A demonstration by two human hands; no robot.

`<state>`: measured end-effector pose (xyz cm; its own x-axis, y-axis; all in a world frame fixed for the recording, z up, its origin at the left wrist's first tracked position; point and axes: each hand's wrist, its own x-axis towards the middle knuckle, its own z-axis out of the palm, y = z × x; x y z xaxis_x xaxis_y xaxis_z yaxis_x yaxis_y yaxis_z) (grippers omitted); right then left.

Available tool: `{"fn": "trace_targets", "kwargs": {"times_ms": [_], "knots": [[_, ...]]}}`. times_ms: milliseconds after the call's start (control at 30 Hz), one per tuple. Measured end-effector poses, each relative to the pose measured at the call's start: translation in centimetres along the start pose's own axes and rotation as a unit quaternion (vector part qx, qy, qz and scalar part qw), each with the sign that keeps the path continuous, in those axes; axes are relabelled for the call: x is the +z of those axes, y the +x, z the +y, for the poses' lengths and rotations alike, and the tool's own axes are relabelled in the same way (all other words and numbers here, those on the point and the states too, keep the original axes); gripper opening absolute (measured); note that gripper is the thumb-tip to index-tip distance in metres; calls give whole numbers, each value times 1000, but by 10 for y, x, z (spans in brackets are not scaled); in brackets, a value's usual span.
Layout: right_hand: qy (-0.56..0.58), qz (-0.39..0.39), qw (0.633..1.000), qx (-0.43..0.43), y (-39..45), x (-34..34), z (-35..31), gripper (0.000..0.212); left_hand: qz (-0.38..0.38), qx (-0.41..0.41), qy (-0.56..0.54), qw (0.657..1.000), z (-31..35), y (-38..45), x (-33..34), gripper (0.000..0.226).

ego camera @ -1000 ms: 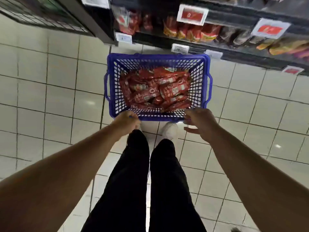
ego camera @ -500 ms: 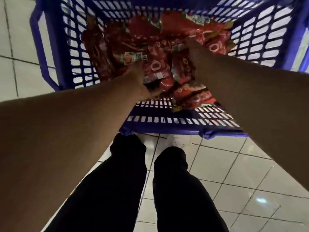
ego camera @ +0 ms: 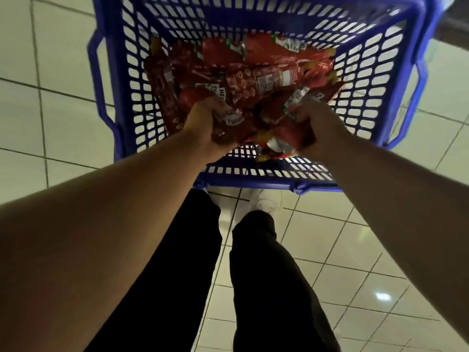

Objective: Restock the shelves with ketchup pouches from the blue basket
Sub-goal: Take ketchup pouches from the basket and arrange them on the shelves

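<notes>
The blue basket [ego camera: 375, 80] stands on the tiled floor in front of my legs, filling the upper part of the head view. Several red ketchup pouches [ego camera: 269, 72] lie heaped inside it. My left hand [ego camera: 203, 128] is inside the basket near its front wall, closed around a bunch of red pouches [ego camera: 233, 123]. My right hand [ego camera: 317, 125] is beside it, also closed on red pouches [ego camera: 286, 128] with white and green print. Both bunches are lifted slightly above the heap. No shelf is in view.
Pale floor tiles [ego camera: 50, 110] surround the basket. My legs in black trousers [ego camera: 253, 275] and a white shoe [ego camera: 264, 201] stand just behind the basket's front rim. The basket's side handles stick out left and right.
Both hands have closed on bunches of pouches and drawn back toward the basket's front wall. The camera has moved slightly, showing more of the basket.
</notes>
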<state>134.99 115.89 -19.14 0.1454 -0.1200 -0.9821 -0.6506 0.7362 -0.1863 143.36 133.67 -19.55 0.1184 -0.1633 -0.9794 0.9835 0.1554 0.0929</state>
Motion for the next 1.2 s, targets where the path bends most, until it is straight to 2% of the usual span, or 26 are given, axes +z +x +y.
{"fn": "trace_targets", "kwargs": {"times_ms": [100,200,300,400,500,600,667,767,833,933,967,1067,1200], "knots": [[24,-32,999,-11,-54,-16,11,46,-58,-2,99,993,5,-44,-5,66],[34,-80,996,-29,-119,-21,13,46,-84,22,173,981,14,-103,6,53],[-32,-76,994,-65,-199,-18,1,27,-78,75,248,963,26,-180,22,46],[-64,-72,986,-133,-290,-14,-18,17,-133,130,248,951,35,-275,51,36],[10,-83,985,-154,-377,-15,-35,18,-134,195,230,944,42,-365,77,45],[121,-187,964,-148,-457,-18,-51,17,-107,296,178,932,46,-445,105,44],[170,-255,939,-156,-504,-17,-58,11,-98,329,105,933,47,-493,125,39],[231,-272,917,-178,-556,-7,-73,24,-137,324,58,934,44,-558,147,26],[262,-290,902,-185,-584,-1,-89,33,-213,324,55,920,41,-595,156,9],[271,-299,887,-226,-621,1,-121,49,-310,344,83,882,42,-643,156,24],[262,-300,883,-247,-632,0,-131,49,-332,345,102,872,47,-657,153,26],[209,-291,883,-304,-660,-2,-158,29,-361,319,174,859,74,-688,139,27],[78,-248,888,-380,-699,5,-187,19,-311,312,338,832,117,-715,135,41]]}}
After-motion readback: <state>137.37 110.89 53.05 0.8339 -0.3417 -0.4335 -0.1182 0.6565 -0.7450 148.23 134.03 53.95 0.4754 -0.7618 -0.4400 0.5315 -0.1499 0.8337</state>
